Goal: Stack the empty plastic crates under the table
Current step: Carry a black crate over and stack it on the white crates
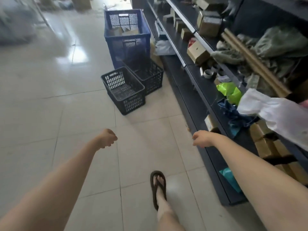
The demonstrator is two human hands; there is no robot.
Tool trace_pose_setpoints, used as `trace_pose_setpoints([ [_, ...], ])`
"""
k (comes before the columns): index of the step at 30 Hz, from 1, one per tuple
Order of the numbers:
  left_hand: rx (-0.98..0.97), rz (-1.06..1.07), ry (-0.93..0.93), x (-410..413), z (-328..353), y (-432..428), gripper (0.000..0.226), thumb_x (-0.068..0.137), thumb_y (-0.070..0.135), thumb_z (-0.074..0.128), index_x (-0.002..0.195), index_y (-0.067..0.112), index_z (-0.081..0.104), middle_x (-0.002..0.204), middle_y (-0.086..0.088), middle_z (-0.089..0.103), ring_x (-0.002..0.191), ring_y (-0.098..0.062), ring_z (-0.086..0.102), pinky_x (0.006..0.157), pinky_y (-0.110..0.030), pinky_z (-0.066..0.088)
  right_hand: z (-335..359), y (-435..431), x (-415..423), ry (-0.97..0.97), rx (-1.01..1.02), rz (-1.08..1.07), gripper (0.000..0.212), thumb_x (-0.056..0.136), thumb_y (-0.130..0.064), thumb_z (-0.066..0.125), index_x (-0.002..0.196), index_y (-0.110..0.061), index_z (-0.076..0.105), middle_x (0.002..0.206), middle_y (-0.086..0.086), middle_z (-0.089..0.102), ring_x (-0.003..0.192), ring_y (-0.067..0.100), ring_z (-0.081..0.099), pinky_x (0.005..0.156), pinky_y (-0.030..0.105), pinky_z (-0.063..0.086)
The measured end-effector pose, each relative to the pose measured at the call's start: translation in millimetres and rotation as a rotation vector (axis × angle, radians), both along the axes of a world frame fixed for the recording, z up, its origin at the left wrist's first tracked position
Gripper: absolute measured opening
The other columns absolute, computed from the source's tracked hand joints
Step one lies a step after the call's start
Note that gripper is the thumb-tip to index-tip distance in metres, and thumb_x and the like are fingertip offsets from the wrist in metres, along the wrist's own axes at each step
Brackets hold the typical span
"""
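Observation:
Two empty black plastic crates stand on the tiled floor ahead: the nearer crate [123, 90] and, behind it to the right, a second black crate [148, 75] against the shelving. A tall blue crate [127, 37] with cardboard pieces inside stands behind them. My left hand [107, 138] hangs in front of me with its fingers curled shut and nothing in it. My right hand [202, 138] is also loosely closed and holds nothing. Both hands are well short of the crates.
A long dark shelving unit [208, 100] runs along the right, loaded with cardboard boxes, tape rolls, cardboard tubes, green cloth and plastic bags. My sandalled foot [158, 185] steps on the pale floor tiles [66, 114]. Blurred bags lie at the far left.

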State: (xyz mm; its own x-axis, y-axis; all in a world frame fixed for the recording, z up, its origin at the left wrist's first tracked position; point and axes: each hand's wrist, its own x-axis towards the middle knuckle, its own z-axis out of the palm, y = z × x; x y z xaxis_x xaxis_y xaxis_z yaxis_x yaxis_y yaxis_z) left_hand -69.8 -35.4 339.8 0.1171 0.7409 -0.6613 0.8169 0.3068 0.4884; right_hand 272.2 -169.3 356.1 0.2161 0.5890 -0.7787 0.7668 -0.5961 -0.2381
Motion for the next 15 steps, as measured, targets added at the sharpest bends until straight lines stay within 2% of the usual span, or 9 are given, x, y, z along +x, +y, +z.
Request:
trace_pose_setpoints([
  [2,0.030,0.040,-0.001,2.8,-4.1,51.6,0.009,0.090,0.009,0.051,0.096,0.006,0.057,0.089,-0.012,0.057,0.070,-0.022,0.050,0.057,-0.022,0.033,-7.1,58.1,15.5,-0.027,-0.027,0.016,0.039,0.094,-0.021,0.049,0.129,-0.005,0.051,0.118,0.012,0.057,0.093,0.024,0.061,0.068,0.027,0.049],
  [4,0.059,0.083,-0.006,4.4,-1.8,103.8,0.011,0.089,0.011,0.052,0.097,0.007,0.058,0.091,-0.013,0.059,0.077,-0.025,0.052,0.057,-0.023,0.035,-12.4,120.3,30.8,-0.080,-0.013,0.029,0.035,0.093,-0.021,0.050,0.122,-0.002,0.055,0.108,0.013,0.058,0.083,0.024,0.058,0.058,0.025,0.043],
  [7,0.055,0.106,0.007,-4.3,9.5,172.4,0.013,0.090,0.013,0.052,0.099,0.007,0.059,0.091,-0.012,0.058,0.080,-0.025,0.051,0.056,-0.023,0.034,-10.1,207.1,35.9,-0.118,-0.001,0.052,0.029,0.088,-0.017,0.050,0.110,0.000,0.058,0.099,0.018,0.061,0.076,0.027,0.054,0.056,0.025,0.040],
  [9,0.058,0.156,-0.001,-19.7,14.8,214.7,0.014,0.090,0.012,0.053,0.100,0.007,0.060,0.089,-0.012,0.058,0.079,-0.025,0.051,0.055,-0.023,0.033,-3.9,263.0,25.2,-0.097,0.014,0.073,0.025,0.089,-0.016,0.049,0.107,-0.001,0.057,0.100,0.018,0.061,0.078,0.027,0.057,0.058,0.027,0.045],
  [11,0.065,0.196,0.008,-40.5,18.6,256.0,0.012,0.089,0.012,0.054,0.099,0.007,0.060,0.088,-0.013,0.058,0.078,-0.025,0.051,0.054,-0.023,0.032,-1.9,318.3,11.0,-0.052,0.036,0.073,0.032,0.091,-0.015,0.051,0.117,0.003,0.057,0.113,0.019,0.062,0.092,0.031,0.065,0.075,0.035,0.053],
  [12,0.066,0.217,0.013,-52.0,18.6,277.9,0.010,0.089,0.011,0.055,0.097,0.007,0.059,0.086,-0.013,0.058,0.077,-0.025,0.051,0.054,-0.023,0.032,-2.5,344.8,2.8,-0.046,0.036,0.084,0.036,0.091,-0.016,0.052,0.121,0.004,0.056,0.118,0.021,0.062,0.098,0.033,0.066,0.082,0.038,0.053],
  [13,0.067,0.230,0.016,-63.5,17.9,300.4,0.009,0.088,0.011,0.055,0.095,0.007,0.059,0.084,-0.013,0.058,0.076,-0.025,0.051,0.054,-0.023,0.032,-3.4,370.7,-6.1,-0.047,0.027,0.115,0.038,0.091,-0.017,0.052,0.123,0.004,0.055,0.121,0.022,0.061,0.099,0.033,0.066,0.082,0.037,0.052],
  [15,0.071,0.237,0.028,-83.4,15.2,343.5,0.007,0.088,0.010,0.055,0.093,0.007,0.058,0.081,-0.013,0.056,0.074,-0.024,0.049,0.054,-0.023,0.032,-4.9,417.2,-22.1,-0.062,0.004,0.172,0.039,0.092,-0.017,0.051,0.126,0.003,0.053,0.123,0.021,0.059,0.090,0.031,0.064,0.069,0.030,0.049],
])
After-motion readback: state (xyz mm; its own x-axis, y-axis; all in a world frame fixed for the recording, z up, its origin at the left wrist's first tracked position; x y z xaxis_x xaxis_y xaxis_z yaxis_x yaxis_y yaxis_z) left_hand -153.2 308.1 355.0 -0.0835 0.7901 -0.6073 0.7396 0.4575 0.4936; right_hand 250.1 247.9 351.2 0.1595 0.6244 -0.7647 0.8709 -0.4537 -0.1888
